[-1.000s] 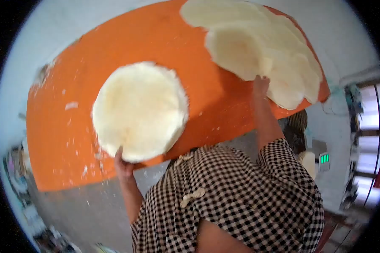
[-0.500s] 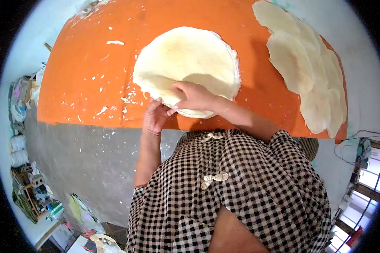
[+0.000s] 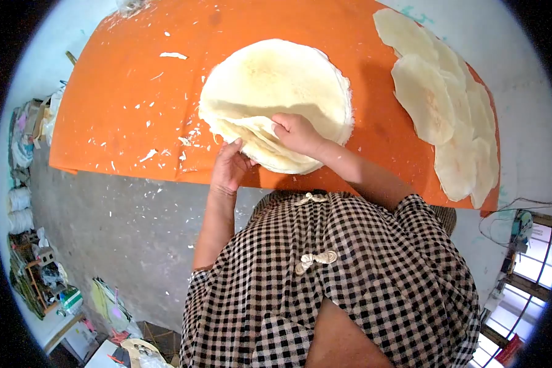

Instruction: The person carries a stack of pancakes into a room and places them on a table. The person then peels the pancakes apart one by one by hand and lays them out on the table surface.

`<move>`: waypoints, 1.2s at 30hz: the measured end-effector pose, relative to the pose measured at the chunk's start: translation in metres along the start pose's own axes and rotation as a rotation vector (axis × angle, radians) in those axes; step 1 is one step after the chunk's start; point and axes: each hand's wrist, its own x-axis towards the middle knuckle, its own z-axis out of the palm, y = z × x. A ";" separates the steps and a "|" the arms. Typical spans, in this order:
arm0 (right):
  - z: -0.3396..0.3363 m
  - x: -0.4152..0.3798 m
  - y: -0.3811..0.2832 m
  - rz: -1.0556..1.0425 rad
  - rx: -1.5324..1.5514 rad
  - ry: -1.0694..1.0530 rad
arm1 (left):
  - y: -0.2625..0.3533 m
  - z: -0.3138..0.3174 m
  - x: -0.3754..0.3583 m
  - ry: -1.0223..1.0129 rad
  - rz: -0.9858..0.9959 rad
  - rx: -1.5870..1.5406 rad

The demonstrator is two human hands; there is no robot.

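A round stack of thin, pale flatbread-like sheets lies on an orange-covered table. The near part of the top sheet is lifted and creased. My right hand pinches this raised part with its fingers closed. At the stack's near left edge, my left hand grips the rim between thumb and fingers. The tips of its fingers are partly hidden by the sheets.
More pale sheets overlap along the table's right side. White flakes are scattered over the left part of the cloth. Shelves with bags and odds and ends stand at the far left, beyond the grey floor.
My right hand has moved slightly up and right, raising and folding the near part of the top sheet. My left hand stays at the rim. The view has shifted slightly.
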 end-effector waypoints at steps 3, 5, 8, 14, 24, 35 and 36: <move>0.003 0.001 0.006 0.008 0.009 0.015 | -0.006 0.010 0.006 0.170 0.072 -0.004; 0.005 0.002 0.009 0.032 0.050 0.013 | -0.006 0.008 0.012 0.281 0.046 0.025; 0.005 0.003 0.013 0.048 0.076 -0.019 | -0.013 0.005 0.019 0.401 0.098 0.093; 0.008 -0.007 -0.003 -0.024 0.120 0.004 | -0.013 0.020 0.015 0.437 0.181 0.135; 0.005 0.004 0.014 0.261 0.452 -0.142 | -0.016 0.021 0.014 0.492 0.224 0.137; 0.011 0.005 0.019 0.164 0.290 -0.099 | -0.018 0.009 0.008 0.285 0.175 0.141; 0.004 0.004 0.011 0.184 0.272 -0.087 | -0.017 0.013 0.006 0.270 0.178 0.204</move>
